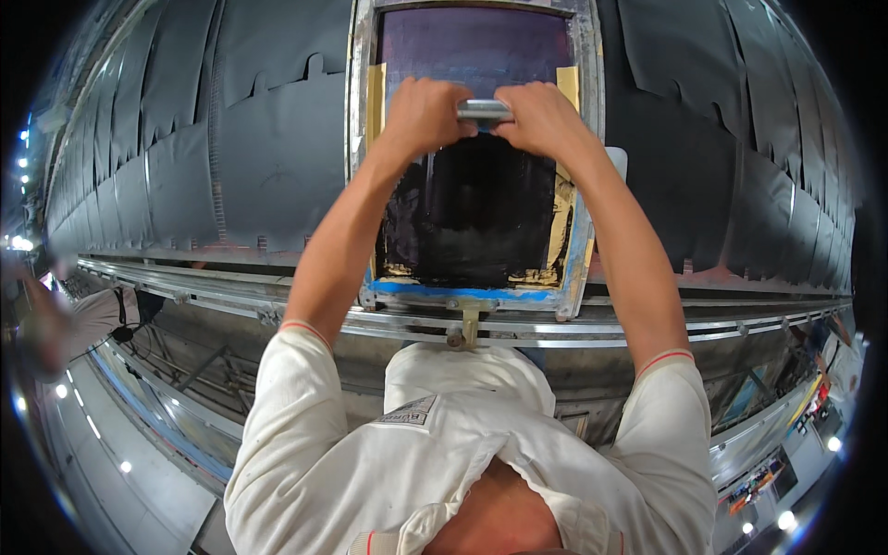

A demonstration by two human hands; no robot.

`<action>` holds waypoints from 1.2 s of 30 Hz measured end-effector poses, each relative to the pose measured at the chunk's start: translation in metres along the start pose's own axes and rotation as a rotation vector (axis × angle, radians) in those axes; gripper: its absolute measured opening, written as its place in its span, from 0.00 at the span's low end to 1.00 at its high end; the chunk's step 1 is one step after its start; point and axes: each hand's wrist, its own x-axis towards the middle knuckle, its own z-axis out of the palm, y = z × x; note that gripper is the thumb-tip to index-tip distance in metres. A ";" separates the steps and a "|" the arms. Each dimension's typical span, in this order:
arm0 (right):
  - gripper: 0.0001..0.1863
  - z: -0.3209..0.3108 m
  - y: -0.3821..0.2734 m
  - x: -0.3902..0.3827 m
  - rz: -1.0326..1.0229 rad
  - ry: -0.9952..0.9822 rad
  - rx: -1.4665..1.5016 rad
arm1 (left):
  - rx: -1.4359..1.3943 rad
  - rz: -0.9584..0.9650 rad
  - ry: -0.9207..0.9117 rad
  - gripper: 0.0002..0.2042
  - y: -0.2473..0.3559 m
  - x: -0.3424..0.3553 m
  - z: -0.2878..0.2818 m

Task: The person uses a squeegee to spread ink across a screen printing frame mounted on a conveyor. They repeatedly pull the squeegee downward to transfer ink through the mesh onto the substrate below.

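Note:
A metal-framed printing screen [579, 176] lies on a long table, its mesh dark with black ink and edged with yellow and blue tape. My left hand [425, 113] and my right hand [539, 116] sit side by side, both wrapped around the grey metal handle of a squeegee [484, 111]. The squeegee is at the far half of the mesh, where wet black ink meets a purple bare area. Its blade is hidden below my hands.
Rows of dark grey fabric pieces [268, 157] are laid out on the table on both sides of the screen. A metal rail [740, 324] runs along the near table edge. Another person in white [88, 319] works at the far left.

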 end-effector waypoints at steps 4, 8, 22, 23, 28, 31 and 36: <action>0.14 0.036 -0.041 -0.070 -0.067 -0.019 0.019 | -0.023 0.073 0.100 0.15 0.025 -0.099 0.032; 0.15 0.037 -0.059 -0.095 -0.052 -0.094 0.029 | -0.007 0.054 -0.032 0.14 0.039 -0.128 0.032; 0.13 0.032 -0.030 -0.054 -0.116 0.036 0.076 | 0.065 0.110 0.075 0.10 0.019 -0.079 0.022; 0.14 0.035 -0.046 -0.072 -0.063 -0.050 0.026 | 0.046 0.114 0.086 0.09 0.026 -0.103 0.028; 0.28 0.006 -0.036 -0.107 0.235 0.341 0.318 | 0.108 0.108 0.137 0.15 0.051 -0.163 0.038; 0.20 0.023 0.049 -0.115 0.848 0.567 0.161 | 0.080 0.126 0.159 0.21 0.048 -0.166 0.041; 0.18 0.017 0.071 -0.117 0.754 0.590 0.289 | 0.103 0.125 0.170 0.20 0.045 -0.172 0.035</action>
